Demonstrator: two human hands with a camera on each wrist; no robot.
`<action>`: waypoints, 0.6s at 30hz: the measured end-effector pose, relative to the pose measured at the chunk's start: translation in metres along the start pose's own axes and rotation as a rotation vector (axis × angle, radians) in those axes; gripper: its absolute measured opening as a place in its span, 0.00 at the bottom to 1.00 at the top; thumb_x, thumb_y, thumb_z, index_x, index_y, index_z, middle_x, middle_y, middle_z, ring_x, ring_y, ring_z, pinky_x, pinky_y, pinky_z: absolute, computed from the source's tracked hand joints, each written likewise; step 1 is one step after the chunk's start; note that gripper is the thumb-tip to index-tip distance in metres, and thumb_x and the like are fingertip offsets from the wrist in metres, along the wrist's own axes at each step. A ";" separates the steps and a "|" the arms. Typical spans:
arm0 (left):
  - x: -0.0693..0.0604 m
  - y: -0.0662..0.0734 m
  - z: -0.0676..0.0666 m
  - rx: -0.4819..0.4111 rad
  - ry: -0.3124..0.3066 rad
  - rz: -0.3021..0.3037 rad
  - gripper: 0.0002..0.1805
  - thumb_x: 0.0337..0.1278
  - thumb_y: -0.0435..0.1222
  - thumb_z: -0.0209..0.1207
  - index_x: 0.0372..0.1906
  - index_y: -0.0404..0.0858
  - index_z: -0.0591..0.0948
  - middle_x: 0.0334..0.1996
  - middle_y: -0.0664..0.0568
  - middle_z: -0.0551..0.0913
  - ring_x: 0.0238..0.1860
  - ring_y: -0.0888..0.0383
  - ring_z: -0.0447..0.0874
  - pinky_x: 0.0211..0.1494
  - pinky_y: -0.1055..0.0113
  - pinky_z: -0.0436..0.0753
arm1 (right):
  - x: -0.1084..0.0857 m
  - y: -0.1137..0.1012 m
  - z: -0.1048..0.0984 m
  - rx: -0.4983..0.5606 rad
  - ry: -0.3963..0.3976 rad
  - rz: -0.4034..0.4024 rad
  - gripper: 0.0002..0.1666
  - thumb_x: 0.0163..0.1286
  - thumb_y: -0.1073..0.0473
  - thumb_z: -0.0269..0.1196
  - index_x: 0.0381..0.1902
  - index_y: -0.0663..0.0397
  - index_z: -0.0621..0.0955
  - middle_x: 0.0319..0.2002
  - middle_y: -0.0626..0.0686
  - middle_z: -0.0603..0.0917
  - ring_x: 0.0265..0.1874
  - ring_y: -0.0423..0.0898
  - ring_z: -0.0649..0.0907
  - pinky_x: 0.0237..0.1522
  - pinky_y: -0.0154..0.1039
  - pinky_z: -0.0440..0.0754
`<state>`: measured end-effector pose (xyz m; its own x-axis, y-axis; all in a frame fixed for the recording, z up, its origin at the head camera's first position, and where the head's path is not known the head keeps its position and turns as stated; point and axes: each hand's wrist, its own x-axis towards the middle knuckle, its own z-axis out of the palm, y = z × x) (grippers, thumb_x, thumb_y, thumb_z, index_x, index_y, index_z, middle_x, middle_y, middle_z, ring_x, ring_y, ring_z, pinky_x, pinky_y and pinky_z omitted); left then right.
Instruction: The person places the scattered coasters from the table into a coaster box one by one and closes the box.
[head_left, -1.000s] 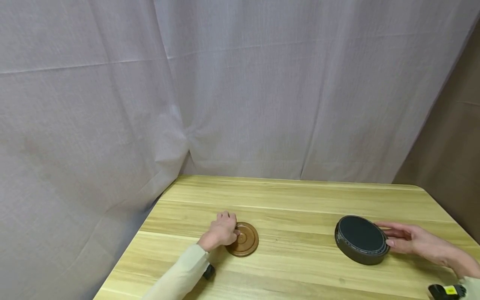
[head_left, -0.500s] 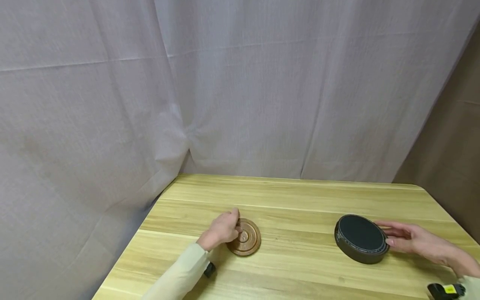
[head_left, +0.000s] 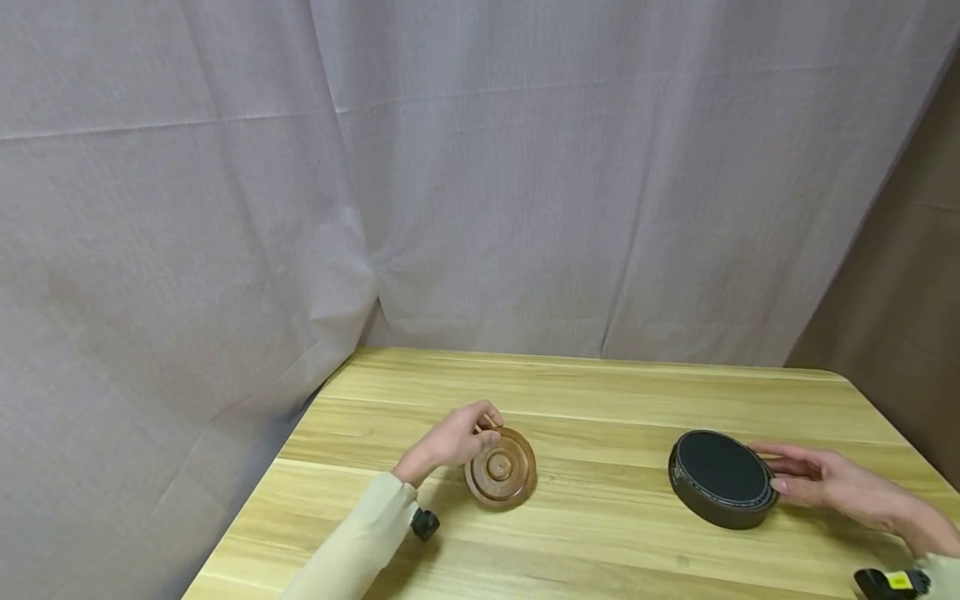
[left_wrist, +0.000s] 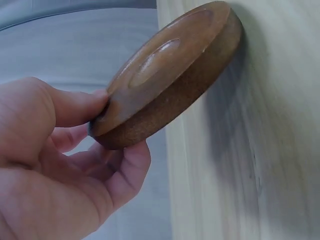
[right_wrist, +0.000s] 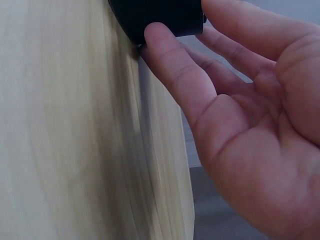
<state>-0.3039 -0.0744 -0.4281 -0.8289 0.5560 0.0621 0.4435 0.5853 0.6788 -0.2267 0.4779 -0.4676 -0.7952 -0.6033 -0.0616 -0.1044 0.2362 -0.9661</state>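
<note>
My left hand (head_left: 450, 437) pinches the edge of a round brown wooden disc (head_left: 501, 468) with raised rings on its face. In the left wrist view, the thumb lies on the top face of the disc (left_wrist: 170, 60) and fingers bend beneath it; it slants, its far edge close to or on the table. My right hand (head_left: 843, 483) holds the right side of a thick, round black object (head_left: 723, 471) with pale print around its top rim. Seen from the right wrist, fingertips meet the side of the black object (right_wrist: 165, 15); most of it is out of frame.
Both things are over a light wood-grain table (head_left: 592, 417), well apart. A grey cloth curtain (head_left: 480, 183) hangs behind and to the left, and a brown cloth (head_left: 907, 275) hangs at the right. Black wrist devices (head_left: 425, 525) sit on both wrists.
My left hand has lifted the near-flat wooden disc by its far left edge and tilted it, shifting slightly right and away. The right hand and black object stay in place.
</note>
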 end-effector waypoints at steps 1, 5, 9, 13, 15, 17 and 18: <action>0.001 0.001 0.000 0.003 0.003 -0.001 0.07 0.68 0.35 0.57 0.47 0.42 0.78 0.41 0.49 0.85 0.41 0.59 0.82 0.42 0.65 0.80 | 0.000 0.000 0.000 0.002 0.004 0.005 0.31 0.76 0.72 0.45 0.73 0.72 0.52 0.61 0.30 0.77 0.59 0.28 0.77 0.53 0.32 0.81; 0.005 0.006 0.001 0.003 0.018 -0.013 0.06 0.69 0.35 0.56 0.47 0.43 0.79 0.40 0.50 0.84 0.38 0.60 0.81 0.41 0.66 0.79 | 0.000 -0.001 0.000 -0.004 0.007 0.000 0.31 0.76 0.73 0.45 0.73 0.71 0.53 0.61 0.31 0.77 0.59 0.28 0.77 0.53 0.32 0.81; 0.012 0.011 0.004 -0.051 0.036 -0.024 0.07 0.69 0.35 0.56 0.48 0.43 0.79 0.40 0.50 0.83 0.34 0.61 0.79 0.37 0.67 0.78 | -0.001 -0.001 -0.001 -0.016 0.017 0.003 0.31 0.76 0.72 0.46 0.73 0.72 0.52 0.61 0.30 0.77 0.58 0.27 0.77 0.53 0.32 0.81; 0.020 0.015 0.006 -0.117 0.065 -0.035 0.09 0.69 0.35 0.55 0.50 0.43 0.79 0.42 0.48 0.83 0.35 0.60 0.79 0.37 0.67 0.79 | 0.000 -0.001 0.001 -0.029 0.012 -0.012 0.31 0.76 0.73 0.46 0.72 0.74 0.52 0.61 0.31 0.77 0.59 0.28 0.77 0.53 0.31 0.81; 0.024 0.017 0.007 -0.163 0.082 -0.042 0.09 0.70 0.35 0.55 0.51 0.43 0.79 0.43 0.46 0.82 0.36 0.58 0.79 0.37 0.66 0.79 | 0.000 0.000 0.001 -0.039 0.014 -0.012 0.31 0.76 0.73 0.46 0.72 0.74 0.52 0.61 0.31 0.77 0.59 0.28 0.77 0.53 0.31 0.81; 0.027 0.019 0.009 -0.206 0.100 -0.054 0.10 0.70 0.35 0.54 0.52 0.43 0.79 0.45 0.46 0.82 0.37 0.58 0.80 0.38 0.66 0.79 | 0.001 0.000 0.002 -0.046 0.011 -0.014 0.31 0.76 0.73 0.46 0.72 0.75 0.51 0.61 0.31 0.78 0.59 0.28 0.77 0.53 0.31 0.81; 0.029 0.020 0.009 -0.231 0.108 -0.062 0.11 0.70 0.36 0.54 0.52 0.43 0.80 0.45 0.46 0.82 0.37 0.58 0.80 0.38 0.66 0.79 | 0.001 0.001 0.001 -0.048 0.010 -0.015 0.31 0.76 0.73 0.46 0.72 0.76 0.51 0.61 0.31 0.77 0.59 0.28 0.77 0.53 0.31 0.81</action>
<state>-0.3155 -0.0411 -0.4193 -0.8893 0.4495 0.0845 0.3112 0.4593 0.8320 -0.2265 0.4765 -0.4688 -0.7991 -0.5996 -0.0443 -0.1451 0.2637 -0.9536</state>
